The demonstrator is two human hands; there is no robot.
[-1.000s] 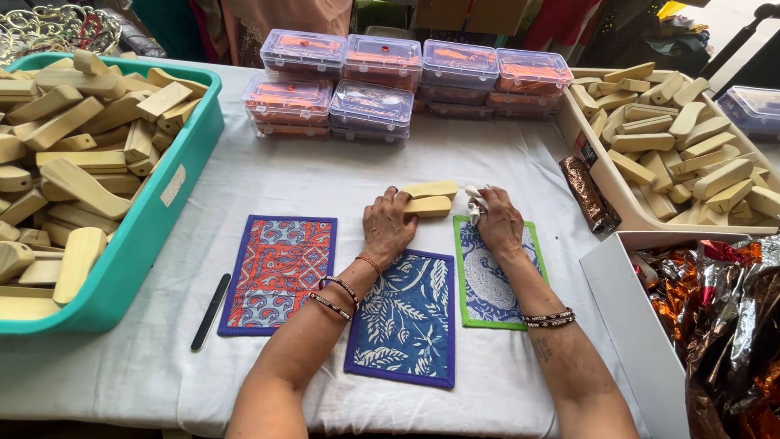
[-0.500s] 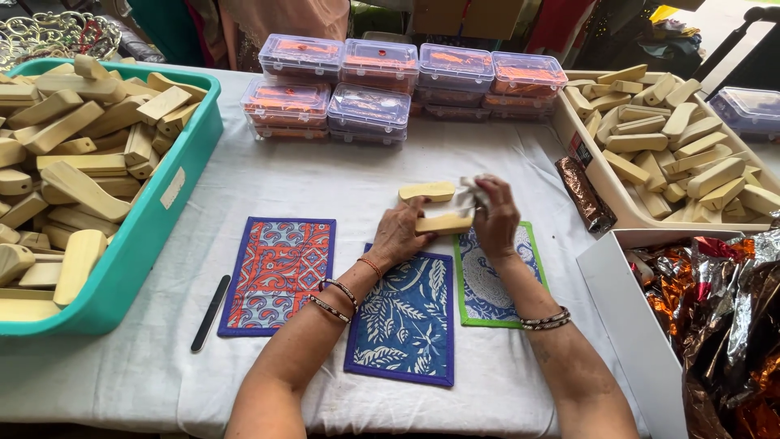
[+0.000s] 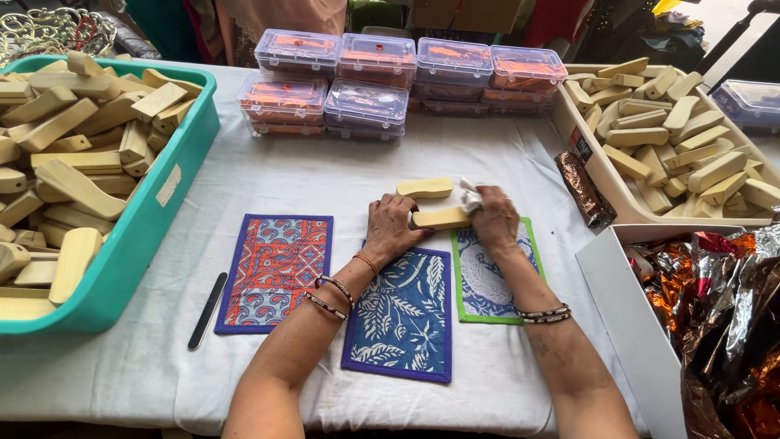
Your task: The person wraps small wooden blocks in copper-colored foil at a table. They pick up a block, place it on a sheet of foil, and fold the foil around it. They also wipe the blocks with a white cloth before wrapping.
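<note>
White-clothed tabletop carries everything. Far left, big teal plastic tub heaped w/ pale wooden blocks, small whitish rectangular label on its near wall. Far right, cream tray w/ more of the same blocks, a small red-and-black sticker on its left wall. Bottom right, white cardboard box stuffed w/ crinkled copper and silver foil wrappers. At the back, stacked clear plastic lidded cases w/ orange contents, two rows. Three printed fabric mats near the front edge: red-orange one w/ blue border, blue leaf-print one, blue-white one w/ green border.

What changed: half a sec ago the pale wooden block was lifted clear of the cloth between both hands; now it's lower, at the top edge of the mats, the hands closer to the cloth. A sec ago it lay next to the second pale wooden block, which has stayed put behind. Reads as one block being wiped over, turned and brought back down, the other waiting.

Left hand curled, fingers closed on the block's left end. Right hand closed over the block's right end, a small crumpled white cloth bunched in its fingers.

Smaller bits: brown foil-wrapped bar beside the cream tray; slim black nail-file-like stick left of the red mat.
</note>
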